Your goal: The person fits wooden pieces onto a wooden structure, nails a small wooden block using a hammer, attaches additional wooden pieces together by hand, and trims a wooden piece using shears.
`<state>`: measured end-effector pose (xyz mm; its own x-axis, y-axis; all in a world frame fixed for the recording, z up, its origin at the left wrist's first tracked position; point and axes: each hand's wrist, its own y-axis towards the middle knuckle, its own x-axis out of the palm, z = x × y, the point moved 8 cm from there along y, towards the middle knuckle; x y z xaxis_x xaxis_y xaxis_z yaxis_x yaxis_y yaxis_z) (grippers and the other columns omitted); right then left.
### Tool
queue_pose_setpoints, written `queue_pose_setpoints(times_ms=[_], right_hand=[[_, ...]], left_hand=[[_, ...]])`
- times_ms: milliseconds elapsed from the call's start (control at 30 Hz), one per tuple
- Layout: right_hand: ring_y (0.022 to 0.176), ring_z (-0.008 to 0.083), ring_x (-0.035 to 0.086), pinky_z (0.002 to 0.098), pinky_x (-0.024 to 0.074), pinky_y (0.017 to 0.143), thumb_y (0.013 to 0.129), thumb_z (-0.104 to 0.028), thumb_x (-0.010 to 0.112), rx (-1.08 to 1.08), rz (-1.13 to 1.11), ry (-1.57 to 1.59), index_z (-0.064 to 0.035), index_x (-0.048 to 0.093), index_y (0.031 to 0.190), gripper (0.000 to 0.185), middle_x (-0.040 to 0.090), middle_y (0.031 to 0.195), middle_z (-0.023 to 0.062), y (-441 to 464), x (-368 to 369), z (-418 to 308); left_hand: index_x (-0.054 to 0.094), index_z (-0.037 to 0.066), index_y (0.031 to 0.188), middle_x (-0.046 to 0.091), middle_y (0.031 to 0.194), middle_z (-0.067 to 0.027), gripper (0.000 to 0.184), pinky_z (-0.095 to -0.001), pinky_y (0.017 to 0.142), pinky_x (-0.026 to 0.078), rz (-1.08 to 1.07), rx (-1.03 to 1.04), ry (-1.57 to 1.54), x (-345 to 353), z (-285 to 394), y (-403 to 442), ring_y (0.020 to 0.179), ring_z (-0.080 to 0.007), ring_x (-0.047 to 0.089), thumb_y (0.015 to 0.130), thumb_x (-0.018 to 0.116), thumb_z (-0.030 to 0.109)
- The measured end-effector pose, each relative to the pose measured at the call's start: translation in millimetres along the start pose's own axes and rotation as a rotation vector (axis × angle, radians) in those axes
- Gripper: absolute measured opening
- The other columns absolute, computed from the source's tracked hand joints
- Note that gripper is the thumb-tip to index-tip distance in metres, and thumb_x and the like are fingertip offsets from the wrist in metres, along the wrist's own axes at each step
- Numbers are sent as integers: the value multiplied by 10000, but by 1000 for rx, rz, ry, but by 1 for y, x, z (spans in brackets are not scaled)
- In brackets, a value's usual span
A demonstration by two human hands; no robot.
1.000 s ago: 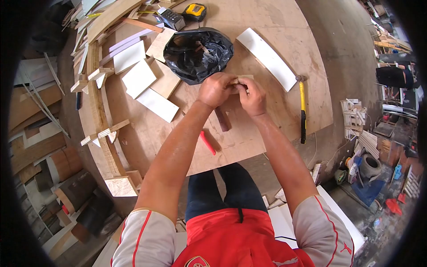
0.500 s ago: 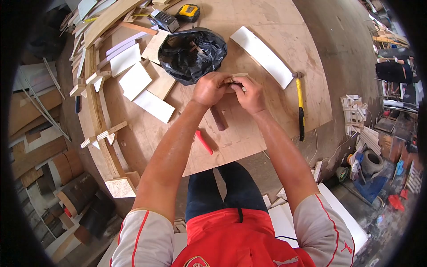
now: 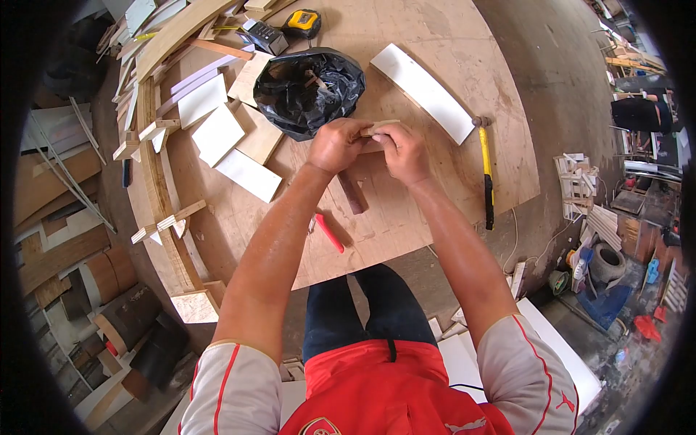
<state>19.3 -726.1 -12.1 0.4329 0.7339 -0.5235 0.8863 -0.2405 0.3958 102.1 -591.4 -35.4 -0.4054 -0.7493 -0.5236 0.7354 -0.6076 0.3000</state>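
Note:
Close together in front of the black plastic bag (image 3: 279,101), my left hand (image 3: 335,147) and my right hand (image 3: 404,154) are both closed on a small pale wood piece (image 3: 373,130). My fingers cover most of it. Below my left hand a dark reddish-brown strip (image 3: 353,193) lies on the table, its upper end hidden. Nearer to me is a tool with a red handle (image 3: 330,233), partly behind my left forearm. The bag's rim stands open, with wood scraps (image 3: 316,80) inside.
A white curved board (image 3: 424,93) and a yellow-handled hammer (image 3: 486,170) lie to the right. White and bare wood pieces (image 3: 250,175) spread to the left beside a long wooden frame (image 3: 154,167). A yellow tape measure (image 3: 302,23) sits at the back of the plywood table (image 3: 435,210).
Both hands have shifted slightly left and their fingers have moved a little on the wood piece. The view has drifted slightly; the things on the table appear unmoved.

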Motion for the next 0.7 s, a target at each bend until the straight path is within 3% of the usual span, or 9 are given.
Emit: queue_pose_setpoints(times_ms=[100,300,633,700], right_hand=[[846,362,726,434,561,716,921,-35,707,158,31,9,-59,711,1016,98,742,949,157,4,-10,4],[858,382,704,468,542,733,933,-12,681,67,-47,-51,-53,653,1005,87,716,903,164,11,3,2],[827,384,694,468,539,722,910,20,685,65,7,-33,-47,641,985,110,704,874,162,8,5,3],[816,382,693,465,540,717,907,21,686,85,14,-26,-48,644,976,106,701,868,161,9,5,3]], left_hand=[[769,56,1112,759,1007,-155,329,-392,796,598,-30,8,6,1,-3,0,904,-329,744,788,798,9],[784,90,1081,766,979,-143,292,-411,806,597,-37,-20,-6,1,-1,2,904,-337,739,792,793,47],[789,105,1072,764,939,-128,282,-409,785,597,-19,-12,-33,0,-1,1,881,-328,737,798,776,44],[784,86,1114,751,967,-132,323,-365,744,579,-39,-23,-27,2,-4,0,828,-281,718,798,809,28]])
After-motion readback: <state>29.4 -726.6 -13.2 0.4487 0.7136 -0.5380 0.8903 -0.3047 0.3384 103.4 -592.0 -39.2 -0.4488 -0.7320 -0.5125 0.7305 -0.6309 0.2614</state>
